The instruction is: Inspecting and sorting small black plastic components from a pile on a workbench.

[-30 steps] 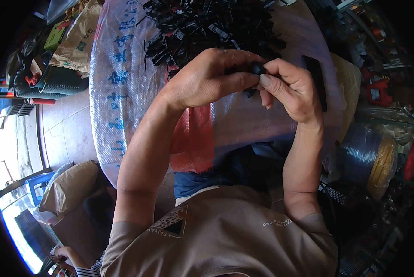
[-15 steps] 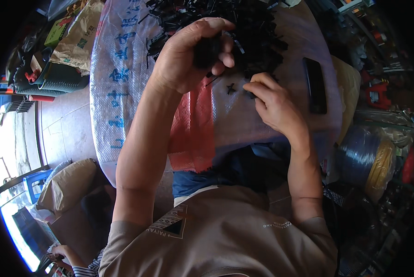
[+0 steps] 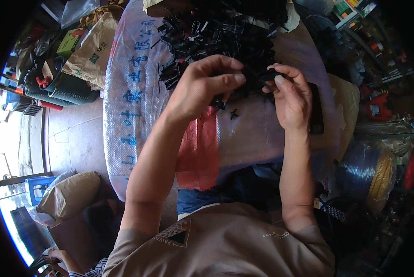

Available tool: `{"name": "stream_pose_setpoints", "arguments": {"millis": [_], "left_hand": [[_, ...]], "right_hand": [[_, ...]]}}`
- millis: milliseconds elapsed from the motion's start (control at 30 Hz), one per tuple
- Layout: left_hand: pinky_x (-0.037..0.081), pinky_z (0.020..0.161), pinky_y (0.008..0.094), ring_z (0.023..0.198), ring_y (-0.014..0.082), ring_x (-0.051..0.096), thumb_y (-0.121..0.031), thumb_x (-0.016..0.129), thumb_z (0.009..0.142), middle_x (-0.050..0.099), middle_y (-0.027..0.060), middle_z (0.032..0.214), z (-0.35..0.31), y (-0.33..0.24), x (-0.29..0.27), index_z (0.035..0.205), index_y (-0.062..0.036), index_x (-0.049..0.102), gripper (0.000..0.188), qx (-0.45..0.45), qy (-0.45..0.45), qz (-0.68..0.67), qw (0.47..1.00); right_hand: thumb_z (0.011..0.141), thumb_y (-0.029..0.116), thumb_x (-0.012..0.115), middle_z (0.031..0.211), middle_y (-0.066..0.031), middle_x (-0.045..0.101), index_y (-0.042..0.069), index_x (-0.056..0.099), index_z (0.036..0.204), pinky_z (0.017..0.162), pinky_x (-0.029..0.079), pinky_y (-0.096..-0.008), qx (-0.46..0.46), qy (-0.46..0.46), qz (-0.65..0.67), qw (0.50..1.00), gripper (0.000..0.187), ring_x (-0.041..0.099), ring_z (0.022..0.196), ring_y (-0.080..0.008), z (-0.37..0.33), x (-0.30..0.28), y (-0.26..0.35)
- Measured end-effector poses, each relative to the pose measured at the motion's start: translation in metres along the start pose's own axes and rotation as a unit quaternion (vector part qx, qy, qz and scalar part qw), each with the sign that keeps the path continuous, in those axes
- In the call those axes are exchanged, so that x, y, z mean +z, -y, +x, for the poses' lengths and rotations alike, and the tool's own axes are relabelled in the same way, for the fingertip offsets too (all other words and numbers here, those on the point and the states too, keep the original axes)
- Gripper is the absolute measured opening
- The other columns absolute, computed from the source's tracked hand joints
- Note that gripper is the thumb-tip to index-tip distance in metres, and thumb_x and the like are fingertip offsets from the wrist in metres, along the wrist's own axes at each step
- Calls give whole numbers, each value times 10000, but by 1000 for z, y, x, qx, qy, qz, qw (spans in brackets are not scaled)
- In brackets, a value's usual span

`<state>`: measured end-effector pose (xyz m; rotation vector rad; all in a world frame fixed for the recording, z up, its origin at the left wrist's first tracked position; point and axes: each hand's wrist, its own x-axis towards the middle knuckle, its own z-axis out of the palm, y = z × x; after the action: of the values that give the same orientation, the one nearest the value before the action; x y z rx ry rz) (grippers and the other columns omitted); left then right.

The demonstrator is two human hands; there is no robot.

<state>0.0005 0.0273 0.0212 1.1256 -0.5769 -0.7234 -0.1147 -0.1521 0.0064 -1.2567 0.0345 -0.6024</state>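
A heap of small black plastic parts [image 3: 202,39] lies on the far part of the sack-covered table. In front of it, my left hand [image 3: 204,85] curls inward, thumb stretched toward its fingertips. Black plastic parts [image 3: 220,103] show under its lower fingers; how many it holds is hidden. My right hand [image 3: 292,94] is raised at the heap's right edge, pinching a small black plastic piece [image 3: 270,77] between thumb and fingers. On the cover between my forearms lies a single cross-shaped black piece [image 3: 234,113], touched by neither hand.
A black phone [image 3: 317,111] lies just right of my right hand, partly behind it. The white woven sack [image 3: 124,124] covers the table, with a red strip [image 3: 197,157] near me. Paper bags [image 3: 94,51] stand at left. Another person's hand [image 3: 59,255] shows at lower left.
My right hand has risen from the cover near the cross-shaped piece, turned, and now holds a black piece up. My left hand has tilted and its thumb has come forward. The view has shifted slightly.
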Motion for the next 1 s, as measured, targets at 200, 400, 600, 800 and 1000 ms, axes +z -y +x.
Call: {"name": "stream_pose_setpoints", "arguments": {"millis": [200,400,600,800,1000], "left_hand": [[519,744,287,840,165,644,-259,751,823,681,112,904,-9,2,15,1129,53,605,461,112,-22,196,974],[529,659,320,735,266,676,-76,654,849,660,171,846,-3,11,21,966,31,621,162,254,-71,300,917],[518,621,349,704,302,653,-43,633,825,635,151,781,-1,18,18,918,17,618,112,289,-47,318,902],[500,600,359,672,300,628,-18,644,787,609,132,744,-4,17,25,840,-10,594,74,304,-75,348,883],[498,602,352,685,311,627,-7,642,776,603,140,748,-2,22,24,871,-17,598,106,351,-80,358,862]], "right_hand": [[912,8,565,1181,-127,611,2,634,1112,754,554,-286,-32,45,-22,998,211,635,911,-161,-1,13,-6],[925,15,562,1169,-117,598,-18,615,1122,772,561,-288,-27,58,-64,996,207,639,910,-158,-5,25,-6],[918,21,577,988,-59,631,-6,613,1073,709,522,-243,-29,45,-102,993,161,614,819,-102,-6,26,-9],[896,24,576,964,-49,617,-7,613,1030,656,466,-234,-30,54,-66,996,142,566,753,-92,-4,25,-13],[888,19,569,964,-46,616,-13,612,1002,663,447,-231,-4,25,-9,1000,126,537,723,-86,-2,30,-9]]}}
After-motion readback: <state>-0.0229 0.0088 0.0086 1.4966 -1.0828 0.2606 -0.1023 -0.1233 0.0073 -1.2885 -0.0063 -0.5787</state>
